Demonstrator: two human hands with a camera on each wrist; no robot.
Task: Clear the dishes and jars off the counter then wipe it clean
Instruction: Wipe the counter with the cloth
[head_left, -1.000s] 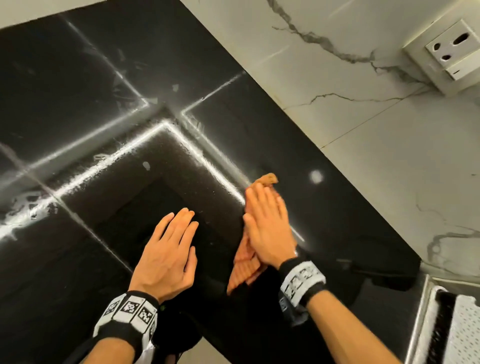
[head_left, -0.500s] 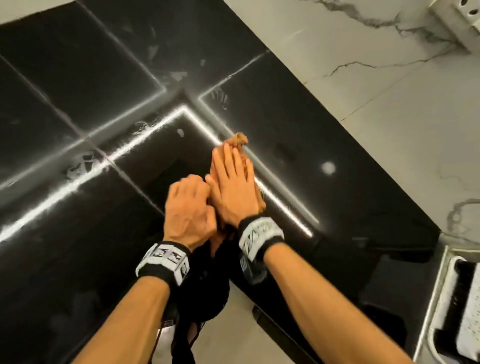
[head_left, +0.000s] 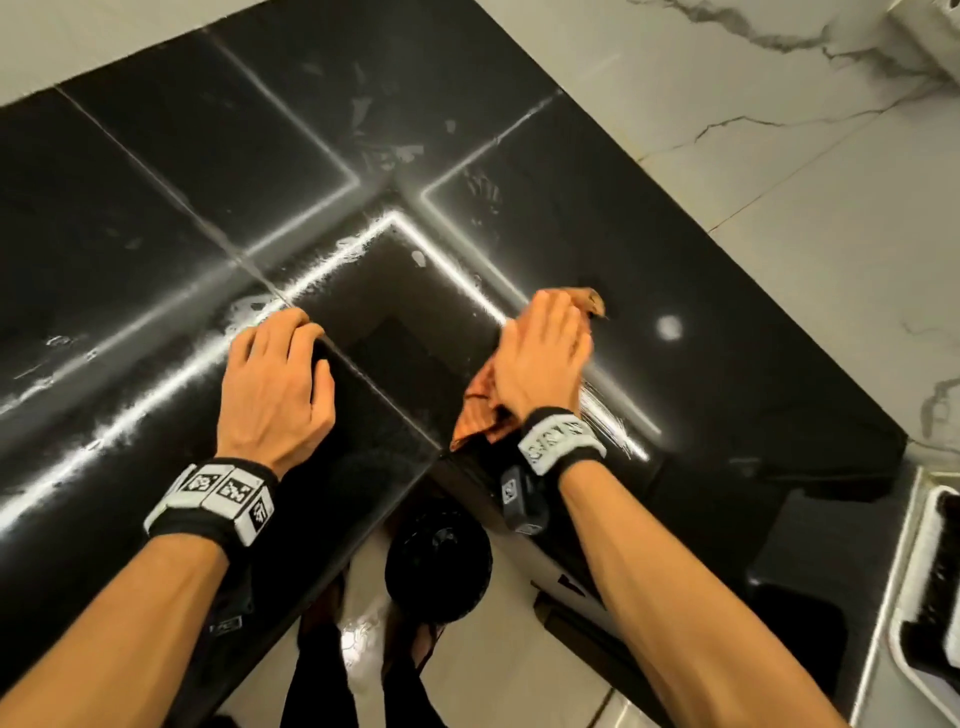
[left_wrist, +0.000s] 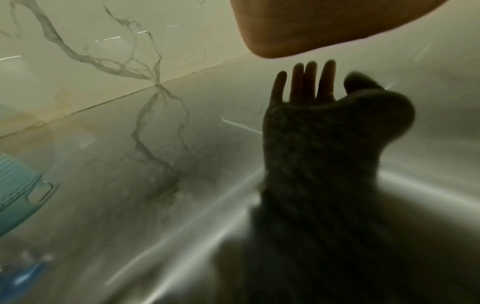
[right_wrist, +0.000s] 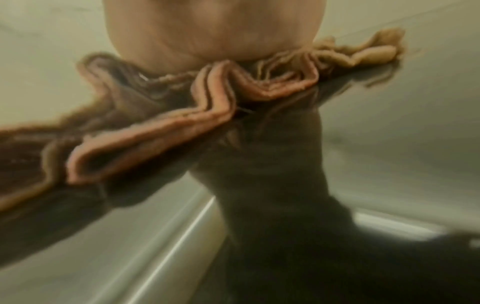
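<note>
The glossy black counter forms an inner corner and carries wet streaks and no dishes. My right hand lies flat on a crumpled orange cloth and presses it onto the counter right of the corner. In the right wrist view the heel of the right hand sits on the bunched cloth. My left hand rests on the counter to the left and holds nothing. Its mirror image in the left wrist view shows the fingers stretched out.
White marble wall tiles run behind the counter, with a socket at the top right. A white dish rack sits at the right edge. A teal board shows in the left wrist view. The counter's front edge drops to the floor.
The hands were side by side half a second ago. Now the left hand has moved left and uncurled, and the right hand has slid the cloth to the right.
</note>
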